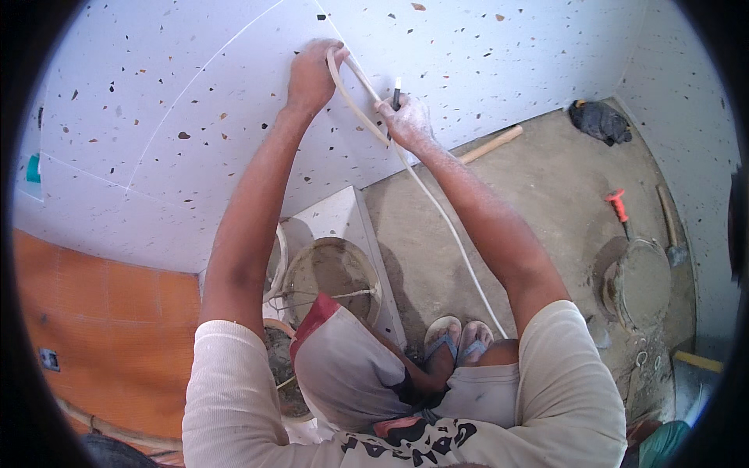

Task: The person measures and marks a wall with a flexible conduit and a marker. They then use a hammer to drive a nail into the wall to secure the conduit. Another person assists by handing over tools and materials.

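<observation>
My left hand is closed on a looped pale cable high against the white speckled wall, near thin white lines drawn on it. My right hand, dusted white, grips the cable lower and to the right, along with a slim black object with a white upper end, perhaps a marker; which it is, I cannot tell. A length of the cable hangs from my right hand down past my right forearm toward my feet.
A tiled block and muddy bucket stand below. On the grey floor lie a wooden handle, dark bundle, red-handled chisel and hammer, near a mortar bucket. An orange panel is left.
</observation>
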{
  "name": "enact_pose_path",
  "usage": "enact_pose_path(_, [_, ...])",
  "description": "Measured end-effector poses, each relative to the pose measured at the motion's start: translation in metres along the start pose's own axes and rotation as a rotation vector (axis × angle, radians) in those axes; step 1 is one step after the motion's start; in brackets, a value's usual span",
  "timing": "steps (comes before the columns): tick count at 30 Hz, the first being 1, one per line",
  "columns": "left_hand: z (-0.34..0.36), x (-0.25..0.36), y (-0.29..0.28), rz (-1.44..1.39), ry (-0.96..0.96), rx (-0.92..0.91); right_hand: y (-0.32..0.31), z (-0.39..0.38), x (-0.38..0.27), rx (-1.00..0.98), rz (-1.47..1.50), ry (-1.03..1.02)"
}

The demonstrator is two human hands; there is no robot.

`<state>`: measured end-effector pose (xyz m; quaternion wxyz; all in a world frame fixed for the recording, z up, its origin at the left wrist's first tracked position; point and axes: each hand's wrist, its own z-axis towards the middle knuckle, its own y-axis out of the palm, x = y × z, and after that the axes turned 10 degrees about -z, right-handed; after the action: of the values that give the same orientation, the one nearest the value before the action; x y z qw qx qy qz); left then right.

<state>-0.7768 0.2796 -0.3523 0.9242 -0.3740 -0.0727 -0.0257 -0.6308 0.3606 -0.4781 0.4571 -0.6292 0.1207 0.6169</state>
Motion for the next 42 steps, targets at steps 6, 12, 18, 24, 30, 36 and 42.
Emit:
enact_pose_path(6, [0.013, 0.035, -0.016, -0.198, -0.618, -0.072, 0.024, 0.02, 0.023, 0.086, 0.065, 0.03])
enact_pose_path(12, [0.022, 0.029, -0.023, -0.66, -0.479, -0.05, 0.038, 0.026, 0.025, 0.062, 0.149, 0.104])
enact_pose_path(18, [0.025, 0.033, -0.018, -0.166, -0.017, -0.022, 0.032, 0.028, 0.02, 0.049, 0.124, 0.105])
enact_pose_path(24, [0.022, -0.001, -0.025, 0.523, 0.547, -0.189, 0.039, 0.026, 0.024, 0.111, 0.197, 0.067])
enact_pose_path(30, [0.033, -0.015, -0.028, 0.476, 0.627, -0.217, 0.046, 0.027, 0.029, 0.2, 0.224, 0.027])
enact_pose_path(36, [0.032, -0.02, -0.023, 0.474, 0.662, -0.199, 0.031, 0.011, 0.013, 0.16, 0.389, 0.136])
enact_pose_path(42, [0.032, -0.026, -0.023, 0.461, 0.695, -0.189, 0.024, 0.003, -0.003, 0.154, 0.599, 0.165])
